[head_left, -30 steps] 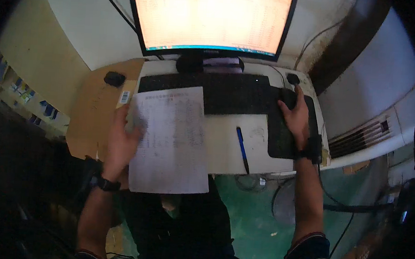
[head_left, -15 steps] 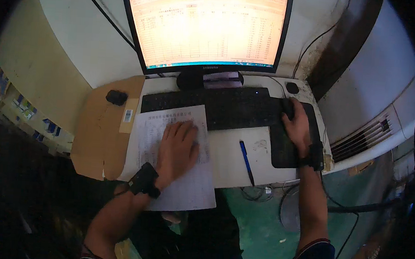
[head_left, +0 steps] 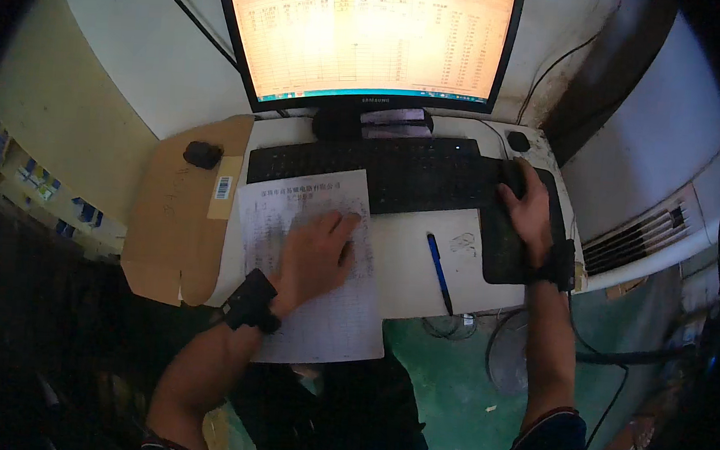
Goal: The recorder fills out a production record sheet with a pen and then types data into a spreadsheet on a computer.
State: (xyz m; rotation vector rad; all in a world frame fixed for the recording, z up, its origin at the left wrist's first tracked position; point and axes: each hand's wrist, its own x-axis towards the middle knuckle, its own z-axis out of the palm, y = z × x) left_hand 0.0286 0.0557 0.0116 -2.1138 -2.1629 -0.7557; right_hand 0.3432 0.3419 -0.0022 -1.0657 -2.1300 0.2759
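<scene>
The left hand (head_left: 318, 255) lies on the paper sheet (head_left: 321, 330), its fingers loosely bent and grasping nothing; it covers the middle of the printed lines, and the rest is too small to read. The sheet is at the near left of the desk (head_left: 408, 253), its near edge reaching beyond the desk, its far part hiding some of the keyboard (head_left: 421, 175). At right, the right hand (head_left: 532, 207) grasps the mouse (head_left: 511, 176), whose dark body is partly hidden and hard to separate from the black pad (head_left: 507, 250). The far monitor (head_left: 370, 52) is cut off at its top, with glare on the screen.
</scene>
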